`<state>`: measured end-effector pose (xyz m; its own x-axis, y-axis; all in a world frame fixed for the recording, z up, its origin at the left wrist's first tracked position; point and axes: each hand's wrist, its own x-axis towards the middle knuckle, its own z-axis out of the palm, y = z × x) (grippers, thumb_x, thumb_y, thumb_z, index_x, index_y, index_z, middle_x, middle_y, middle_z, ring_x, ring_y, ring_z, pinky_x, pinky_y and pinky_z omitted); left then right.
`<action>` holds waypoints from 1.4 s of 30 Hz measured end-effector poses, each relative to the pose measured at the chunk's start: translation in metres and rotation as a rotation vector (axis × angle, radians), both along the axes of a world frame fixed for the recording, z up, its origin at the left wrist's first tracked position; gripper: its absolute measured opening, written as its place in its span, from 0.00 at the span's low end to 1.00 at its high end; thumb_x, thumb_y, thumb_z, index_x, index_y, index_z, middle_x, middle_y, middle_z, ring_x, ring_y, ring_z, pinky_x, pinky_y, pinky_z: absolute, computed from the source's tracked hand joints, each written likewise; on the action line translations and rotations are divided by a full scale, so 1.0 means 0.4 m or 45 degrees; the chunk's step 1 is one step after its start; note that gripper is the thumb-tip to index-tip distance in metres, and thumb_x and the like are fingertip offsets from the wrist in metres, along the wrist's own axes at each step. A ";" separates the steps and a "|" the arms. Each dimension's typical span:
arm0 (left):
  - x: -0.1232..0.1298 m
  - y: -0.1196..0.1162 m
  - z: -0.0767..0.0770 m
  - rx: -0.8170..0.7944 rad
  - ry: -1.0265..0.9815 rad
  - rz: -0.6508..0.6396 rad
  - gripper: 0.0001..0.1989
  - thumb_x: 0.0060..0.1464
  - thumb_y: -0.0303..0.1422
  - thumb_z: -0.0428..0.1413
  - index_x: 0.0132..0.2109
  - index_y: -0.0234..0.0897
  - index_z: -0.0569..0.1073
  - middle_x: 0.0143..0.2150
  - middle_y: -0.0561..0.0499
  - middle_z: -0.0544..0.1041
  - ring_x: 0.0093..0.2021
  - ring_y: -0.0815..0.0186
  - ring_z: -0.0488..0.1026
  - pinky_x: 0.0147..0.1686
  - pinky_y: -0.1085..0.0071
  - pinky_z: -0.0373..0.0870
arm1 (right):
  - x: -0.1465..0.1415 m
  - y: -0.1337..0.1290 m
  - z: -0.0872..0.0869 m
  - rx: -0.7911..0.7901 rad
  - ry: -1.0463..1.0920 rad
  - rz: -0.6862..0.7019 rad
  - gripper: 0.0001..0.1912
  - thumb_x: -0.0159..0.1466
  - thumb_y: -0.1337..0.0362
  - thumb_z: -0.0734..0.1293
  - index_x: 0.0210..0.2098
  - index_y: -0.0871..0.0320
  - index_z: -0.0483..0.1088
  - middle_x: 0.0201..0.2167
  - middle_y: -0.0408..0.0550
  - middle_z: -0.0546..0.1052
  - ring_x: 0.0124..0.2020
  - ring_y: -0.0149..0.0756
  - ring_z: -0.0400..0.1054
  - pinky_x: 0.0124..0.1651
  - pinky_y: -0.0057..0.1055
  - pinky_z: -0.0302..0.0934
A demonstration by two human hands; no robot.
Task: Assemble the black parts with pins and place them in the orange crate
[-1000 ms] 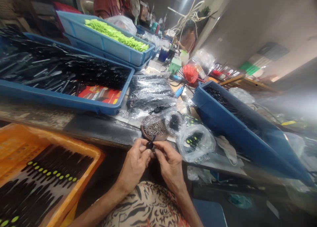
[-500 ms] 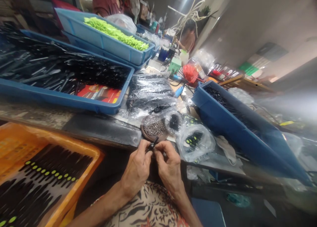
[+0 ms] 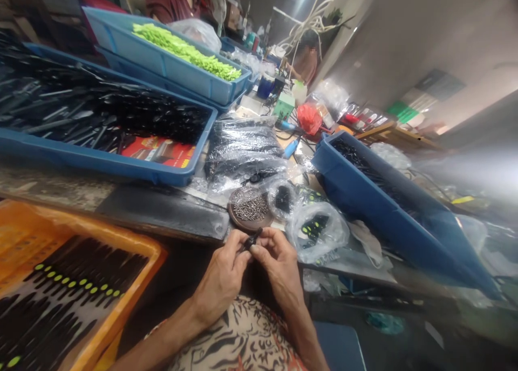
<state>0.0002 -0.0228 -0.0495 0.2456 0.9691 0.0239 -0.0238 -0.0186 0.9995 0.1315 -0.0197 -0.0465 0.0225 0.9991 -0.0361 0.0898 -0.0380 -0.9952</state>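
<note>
We are pinching a small black part (image 3: 253,239) between the fingers of our left hand (image 3: 220,274) and right hand (image 3: 281,265), neither nearer; its long axis, partly hidden, is seemingly slanting away and rightward, on our side of the brown dish (image 3: 234,220).

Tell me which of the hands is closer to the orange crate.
Left. The left hand is to the right of the orange crate, apart from it; the right hand is farther right, beyond the left one.
</note>
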 end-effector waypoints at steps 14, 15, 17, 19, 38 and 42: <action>-0.003 0.006 0.009 -0.511 -0.582 -0.336 0.05 0.54 0.32 0.52 0.37 0.36 0.63 0.25 0.56 0.63 0.20 0.76 0.53 0.18 0.79 0.46 | 0.022 -0.013 -0.020 -0.064 0.116 0.104 0.12 0.59 0.57 0.66 0.28 0.59 0.63 0.18 0.38 0.64 0.20 0.26 0.56 0.24 0.24 0.51; -0.006 0.008 0.009 -0.560 -0.607 -0.350 0.05 0.54 0.32 0.52 0.37 0.35 0.63 0.25 0.54 0.66 0.20 0.76 0.53 0.18 0.79 0.46 | 0.023 -0.012 -0.019 -0.081 0.157 0.127 0.12 0.60 0.57 0.65 0.28 0.59 0.63 0.18 0.38 0.63 0.20 0.26 0.55 0.24 0.23 0.50; -0.010 0.011 0.010 -0.659 -0.645 -0.376 0.04 0.54 0.30 0.52 0.36 0.34 0.64 0.27 0.51 0.69 0.20 0.77 0.54 0.17 0.79 0.46 | 0.025 -0.010 -0.015 -0.109 0.202 0.132 0.12 0.61 0.56 0.63 0.31 0.59 0.65 0.17 0.37 0.61 0.19 0.25 0.52 0.22 0.23 0.47; -0.013 0.013 0.012 -0.747 -0.665 -0.402 0.04 0.53 0.29 0.52 0.35 0.34 0.63 0.27 0.50 0.70 0.19 0.77 0.54 0.17 0.80 0.45 | 0.025 -0.008 -0.012 -0.119 0.190 0.106 0.12 0.62 0.55 0.62 0.32 0.59 0.66 0.19 0.38 0.61 0.18 0.25 0.51 0.21 0.23 0.46; 0.006 0.020 0.009 -0.885 -0.633 -0.418 0.04 0.53 0.31 0.50 0.34 0.38 0.60 0.17 0.56 0.66 0.14 0.78 0.48 0.12 0.82 0.39 | 0.020 -0.014 -0.018 -0.017 0.060 -0.006 0.14 0.61 0.57 0.63 0.25 0.59 0.64 0.17 0.36 0.55 0.19 0.24 0.46 0.21 0.24 0.42; 0.010 0.021 0.019 -0.957 -0.692 -0.403 0.03 0.53 0.30 0.49 0.34 0.39 0.59 0.18 0.56 0.66 0.14 0.78 0.47 0.12 0.83 0.39 | 0.015 -0.015 -0.014 0.017 0.071 -0.061 0.15 0.62 0.57 0.63 0.24 0.60 0.63 0.17 0.36 0.55 0.19 0.24 0.47 0.21 0.24 0.43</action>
<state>0.0041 -0.0144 -0.0418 0.6350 0.6693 -0.3858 -0.3785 0.7049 0.5998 0.1377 -0.0258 -0.0520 0.0690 0.9973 -0.0254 0.0326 -0.0277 -0.9991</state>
